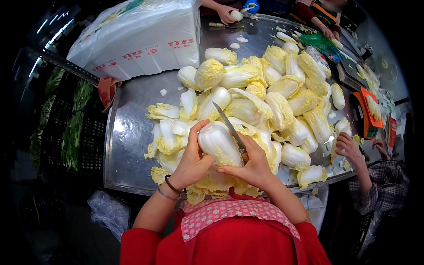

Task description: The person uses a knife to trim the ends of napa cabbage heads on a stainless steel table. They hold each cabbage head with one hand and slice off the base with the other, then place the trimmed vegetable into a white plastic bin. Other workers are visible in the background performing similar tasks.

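Observation:
A trimmed napa cabbage (220,143) with a smooth white base lies between my two hands, its yellow leaf end towards me. My left hand (193,165) is closed around its left side, fingers along the far edge and thumb on top. The right hand (253,162) grips a knife, whose handle is mostly hidden by the palm, and also touches the cabbage's right side. The knife's narrow blade (228,123) points away from me, up along the cabbage. Loose outer cabbage leaves (212,180) lie beneath my hands.
A heap of napa cabbages (271,89) covers the middle of the metal table (132,132). A plastic-wrapped white foam box (142,49) stands far left. A wooden-handled knife (218,25) lies at the back. Co-workers' hands (347,149) are at the right and far side, near an orange scale (371,109).

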`<move>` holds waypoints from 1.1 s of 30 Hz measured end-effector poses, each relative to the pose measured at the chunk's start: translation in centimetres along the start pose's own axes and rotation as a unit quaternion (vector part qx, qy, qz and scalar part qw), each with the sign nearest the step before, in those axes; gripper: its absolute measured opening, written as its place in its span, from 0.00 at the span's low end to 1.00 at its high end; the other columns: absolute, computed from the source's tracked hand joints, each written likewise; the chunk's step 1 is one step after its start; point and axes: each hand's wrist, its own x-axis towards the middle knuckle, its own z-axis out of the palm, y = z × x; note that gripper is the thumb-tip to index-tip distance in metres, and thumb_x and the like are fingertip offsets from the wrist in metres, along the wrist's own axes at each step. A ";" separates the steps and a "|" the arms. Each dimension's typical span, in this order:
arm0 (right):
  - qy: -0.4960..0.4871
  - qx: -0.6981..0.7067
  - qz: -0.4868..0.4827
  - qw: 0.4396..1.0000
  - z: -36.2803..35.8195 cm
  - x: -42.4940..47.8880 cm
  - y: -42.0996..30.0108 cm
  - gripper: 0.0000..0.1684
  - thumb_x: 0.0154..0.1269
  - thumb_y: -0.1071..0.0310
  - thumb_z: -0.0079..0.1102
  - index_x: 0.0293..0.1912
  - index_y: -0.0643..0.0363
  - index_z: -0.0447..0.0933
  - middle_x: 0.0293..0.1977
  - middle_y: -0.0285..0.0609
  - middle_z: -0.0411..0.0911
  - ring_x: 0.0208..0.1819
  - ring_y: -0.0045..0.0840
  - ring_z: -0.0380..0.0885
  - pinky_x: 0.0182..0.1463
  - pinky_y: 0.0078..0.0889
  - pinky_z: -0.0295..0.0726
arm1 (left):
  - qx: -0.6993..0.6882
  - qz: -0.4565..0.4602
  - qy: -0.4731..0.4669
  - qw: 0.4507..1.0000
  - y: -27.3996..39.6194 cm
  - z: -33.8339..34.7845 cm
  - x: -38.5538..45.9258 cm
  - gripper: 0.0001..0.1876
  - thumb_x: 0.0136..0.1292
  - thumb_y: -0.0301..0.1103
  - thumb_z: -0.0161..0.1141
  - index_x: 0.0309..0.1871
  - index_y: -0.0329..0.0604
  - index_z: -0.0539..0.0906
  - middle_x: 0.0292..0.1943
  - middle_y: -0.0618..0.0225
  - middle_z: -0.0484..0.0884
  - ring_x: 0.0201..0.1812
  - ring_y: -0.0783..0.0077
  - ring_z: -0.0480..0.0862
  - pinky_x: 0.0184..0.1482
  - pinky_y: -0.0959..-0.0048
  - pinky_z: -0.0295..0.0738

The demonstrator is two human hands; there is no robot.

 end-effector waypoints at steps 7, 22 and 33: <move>-0.010 0.136 0.077 0.988 0.7 -0.2 0.0 0.51 0.42 0.57 0.79 0.64 0.63 0.64 0.55 0.49 0.73 0.54 0.28 0.74 0.53 0.30 0.76 | 0.060 0.042 0.025 0.997 0.0 -0.2 -0.1 0.37 0.51 0.11 0.43 0.68 0.40 0.58 0.58 0.58 0.68 0.60 0.69 0.70 0.64 0.71 0.64; -0.024 0.326 0.148 0.934 1.9 -0.5 0.2 0.48 0.44 0.57 0.77 0.62 0.62 0.65 0.54 0.45 0.73 0.53 0.27 0.74 0.57 0.29 0.72 | 0.074 0.064 -0.001 0.995 -1.1 -2.8 -0.2 0.32 0.54 0.11 0.54 0.63 0.43 0.66 0.57 0.67 0.73 0.58 0.74 0.73 0.60 0.74 0.69; -0.090 0.639 0.249 0.722 0.9 0.1 1.4 0.46 0.54 0.42 0.59 0.64 0.63 0.60 0.52 0.56 0.73 0.46 0.37 0.80 0.44 0.39 0.83 | 0.556 0.159 0.157 0.801 0.5 -5.0 0.1 0.29 0.61 0.22 0.53 0.67 0.40 0.63 0.62 0.63 0.68 0.61 0.70 0.69 0.63 0.70 0.63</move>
